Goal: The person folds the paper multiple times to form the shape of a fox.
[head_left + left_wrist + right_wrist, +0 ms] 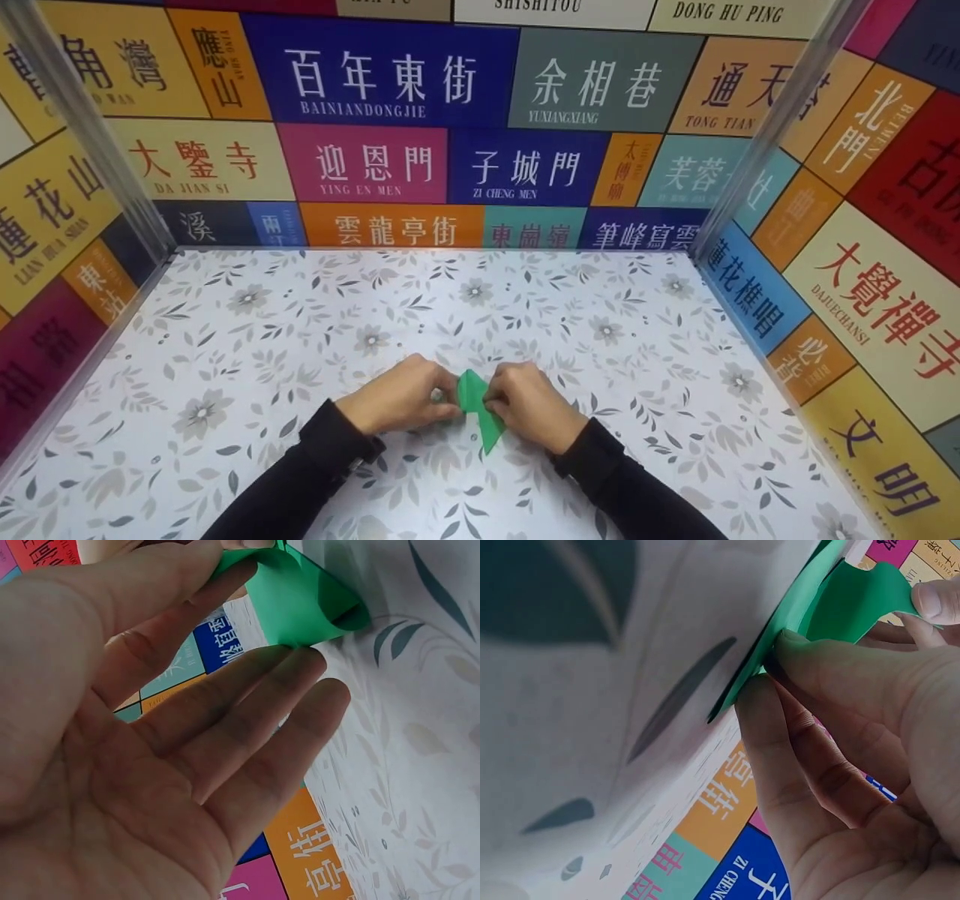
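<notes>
A small piece of folded green paper (471,391) is held between both hands, low over the table, with a pointed tail hanging toward the person. My left hand (412,394) pinches its left edge between thumb and index finger; in the left wrist view the other fingers of the left hand (187,727) stretch out below the green paper (292,600), which curls into a loop there. My right hand (531,405) pinches the right side. Close up, the thumb and a finger of the right hand (855,735) grip the green paper (847,604) near its fold.
A white table (300,322) with grey flowers and leaves lies under the hands. Behind it stands a wall of coloured name signs (382,75), with more signs at both sides. Clear upright edge strips (772,127) mark the corners.
</notes>
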Action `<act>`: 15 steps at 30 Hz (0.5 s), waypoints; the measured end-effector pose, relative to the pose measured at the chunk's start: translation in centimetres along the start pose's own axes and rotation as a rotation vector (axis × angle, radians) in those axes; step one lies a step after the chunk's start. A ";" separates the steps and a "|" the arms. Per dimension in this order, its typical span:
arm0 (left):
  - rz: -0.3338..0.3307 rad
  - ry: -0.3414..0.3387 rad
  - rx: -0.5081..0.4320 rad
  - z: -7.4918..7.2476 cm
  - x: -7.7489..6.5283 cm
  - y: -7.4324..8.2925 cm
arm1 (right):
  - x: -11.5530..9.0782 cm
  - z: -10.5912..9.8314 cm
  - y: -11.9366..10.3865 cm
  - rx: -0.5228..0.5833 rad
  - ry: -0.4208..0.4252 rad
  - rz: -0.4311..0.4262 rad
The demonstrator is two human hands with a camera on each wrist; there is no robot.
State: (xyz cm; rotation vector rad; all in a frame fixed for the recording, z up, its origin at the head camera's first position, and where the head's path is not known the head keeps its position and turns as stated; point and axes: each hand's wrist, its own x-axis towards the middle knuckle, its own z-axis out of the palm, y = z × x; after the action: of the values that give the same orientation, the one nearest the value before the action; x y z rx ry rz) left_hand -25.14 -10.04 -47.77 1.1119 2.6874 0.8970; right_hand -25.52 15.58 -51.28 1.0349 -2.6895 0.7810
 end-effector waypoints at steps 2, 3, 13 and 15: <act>0.007 -0.001 0.004 0.2 0.0 0.1 | 0.0 0.0 0.0 -0.007 -0.003 0.006; 0.004 -0.003 0.006 0.3 0.0 0.1 | 0.0 0.0 0.0 -0.011 -0.006 0.008; 0.021 -0.014 0.037 1.1 0.3 0.3 | 0.0 0.0 -0.1 -0.028 -0.003 0.010; 0.030 -0.013 0.055 1.3 0.4 0.3 | -0.1 0.0 0.0 -0.024 -0.002 0.009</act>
State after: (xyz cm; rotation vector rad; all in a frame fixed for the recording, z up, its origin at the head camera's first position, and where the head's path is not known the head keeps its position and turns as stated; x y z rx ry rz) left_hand -24.86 -8.91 -48.62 1.1681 2.7077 0.8224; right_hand -25.45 15.59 -51.30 1.0194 -2.6997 0.7486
